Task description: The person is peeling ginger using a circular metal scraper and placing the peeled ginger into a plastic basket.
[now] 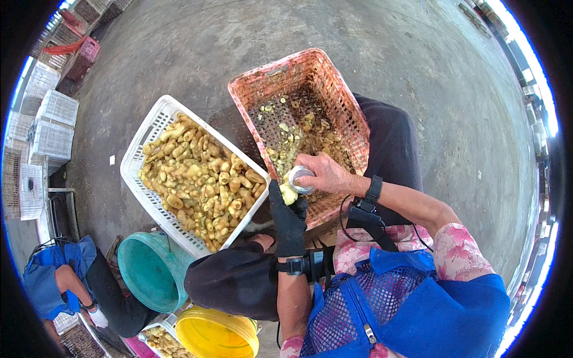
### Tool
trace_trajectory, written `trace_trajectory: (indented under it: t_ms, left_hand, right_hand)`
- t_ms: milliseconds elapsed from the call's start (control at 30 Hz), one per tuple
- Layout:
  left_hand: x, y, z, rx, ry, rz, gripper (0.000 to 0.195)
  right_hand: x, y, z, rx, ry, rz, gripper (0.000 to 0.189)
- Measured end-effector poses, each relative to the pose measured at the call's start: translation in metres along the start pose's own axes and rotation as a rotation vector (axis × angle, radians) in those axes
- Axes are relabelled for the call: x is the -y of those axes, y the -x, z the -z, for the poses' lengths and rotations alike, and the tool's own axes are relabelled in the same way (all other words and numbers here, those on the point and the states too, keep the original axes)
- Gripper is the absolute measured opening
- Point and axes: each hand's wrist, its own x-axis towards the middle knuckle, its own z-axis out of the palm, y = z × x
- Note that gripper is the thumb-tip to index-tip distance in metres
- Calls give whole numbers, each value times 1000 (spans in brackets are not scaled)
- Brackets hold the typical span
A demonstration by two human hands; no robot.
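My left hand [288, 221], in a black glove, holds a piece of ginger [288, 193] with pale cut flesh over the near left edge of a pink plastic crate [245, 99]. My bare right hand [329, 174] grips a round metal tool [301, 179], perhaps a can or ring, against that piece; its exact kind I cannot tell. Inside the pink crate lie ginger scraps [331, 139] and pale slices, some stuck to its dirty mesh. To its left stands a white plastic crate [130, 163] heaped with ginger roots [197, 170].
A green bucket [150, 273] and a yellow bucket [217, 333] stand at the lower left, near another crate of ginger [165, 342]. A co-worker in blue [58, 277] sits at the far left. White crates [58, 107] are stacked along the left side.
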Motion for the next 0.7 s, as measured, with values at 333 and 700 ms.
trace_trajectory:
  t_ms: [333,700]
  left_hand:
    - [-19,-6,4,26,-187,-114,50]
    - [-19,9,2,106,-302,-51,52]
  right_hand:
    - [-25,-32,22,-36,264,158,24]
    - [-44,-48,23,-61,258,-31,30]
